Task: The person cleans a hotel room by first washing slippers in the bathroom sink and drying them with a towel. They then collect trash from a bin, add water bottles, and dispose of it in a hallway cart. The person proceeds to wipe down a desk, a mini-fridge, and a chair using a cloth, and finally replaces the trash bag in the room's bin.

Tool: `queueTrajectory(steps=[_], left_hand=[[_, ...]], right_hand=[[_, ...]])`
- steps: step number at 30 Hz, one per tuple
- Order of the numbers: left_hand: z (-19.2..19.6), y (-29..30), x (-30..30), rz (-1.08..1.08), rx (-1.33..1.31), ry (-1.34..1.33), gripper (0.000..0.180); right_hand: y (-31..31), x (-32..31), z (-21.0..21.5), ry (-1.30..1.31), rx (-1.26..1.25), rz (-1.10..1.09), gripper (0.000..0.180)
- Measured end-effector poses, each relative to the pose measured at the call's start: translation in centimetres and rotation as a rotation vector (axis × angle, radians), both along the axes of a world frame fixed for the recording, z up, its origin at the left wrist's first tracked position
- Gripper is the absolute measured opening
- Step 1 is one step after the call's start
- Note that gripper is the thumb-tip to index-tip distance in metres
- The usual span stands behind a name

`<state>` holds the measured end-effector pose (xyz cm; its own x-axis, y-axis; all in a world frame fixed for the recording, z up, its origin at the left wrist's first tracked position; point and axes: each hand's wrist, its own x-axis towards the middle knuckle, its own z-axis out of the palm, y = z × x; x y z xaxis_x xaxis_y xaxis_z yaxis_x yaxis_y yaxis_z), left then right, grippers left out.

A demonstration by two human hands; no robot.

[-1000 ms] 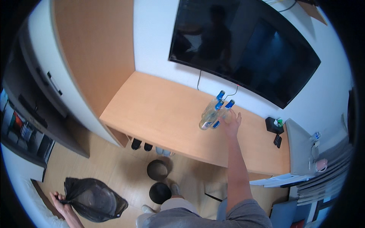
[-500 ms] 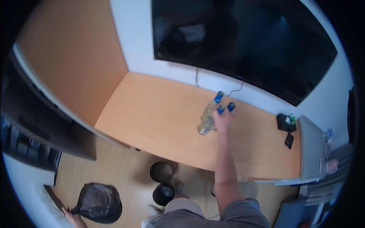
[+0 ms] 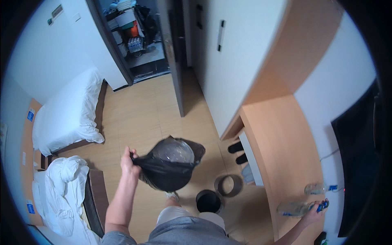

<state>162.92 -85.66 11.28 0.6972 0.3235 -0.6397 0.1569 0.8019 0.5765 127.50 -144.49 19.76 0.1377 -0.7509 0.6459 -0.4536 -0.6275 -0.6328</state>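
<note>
L hand (image 3: 130,163) is out over the floor w/ its grip clamped on the gathered end of a black bag (image 3: 166,176). Pinched at that one end, the bag hangs off to the side, prob. so its bulk stays clear of the person's legs. R hand (image 3: 312,213) is over by the far edge of the surface (image 3: 283,143), grip closed round the blue-topped necks of the held bottles (image 3: 293,208); looks like 2 taken together, prob. b/c slim necks side by side fit one hand. Another bottle (image 3: 313,188) is on the surface just beside them, nobody's fingers on it. Black bin (image 3: 198,203) and greyish bin (image 3: 219,186) sit close together on the floor near the person's feet, in easy reach I'd guess.

Hard to make out: R fingers cover most of the necks, so the count of 2 isn't certain, & can't say if the bottle bases touch the surface. There's a clear, round, shiny thing (image 3: 174,151) at the bag's upper side; can't tell if it's a tub inside or just stretched film. Rest of the bag's contents: hidden. Wall screen (image 3: 359,163) is cut off by the dark rim at R.
</note>
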Motion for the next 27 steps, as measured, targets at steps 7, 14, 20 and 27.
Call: queueTrajectory(steps=[7, 14, 20, 27], left_hand=[[-3.8, 3.4, 1.9, 0.149, -0.169, 0.152, 0.016], [-2.0, 13.0, 11.2, 0.182, -0.124, 0.053, 0.019], [-2.3, 23.0, 21.3, 0.21, -0.031, -0.016, 0.024], [1.9, 25.6, 37.6, 0.236, 0.018, -0.002, 0.031]], right_hand=[[12.1, 15.0, 1.0, -0.42, 0.533, 0.633, 0.027], [29.0, 35.9, 4.3, -0.538, 0.636, 1.339, 0.019], [42.0, 54.9, 4.6, -0.392, 0.622, 1.588, 0.019], [47.8, 73.3, 5.4, -0.281, 0.491, 1.797, 0.01]])
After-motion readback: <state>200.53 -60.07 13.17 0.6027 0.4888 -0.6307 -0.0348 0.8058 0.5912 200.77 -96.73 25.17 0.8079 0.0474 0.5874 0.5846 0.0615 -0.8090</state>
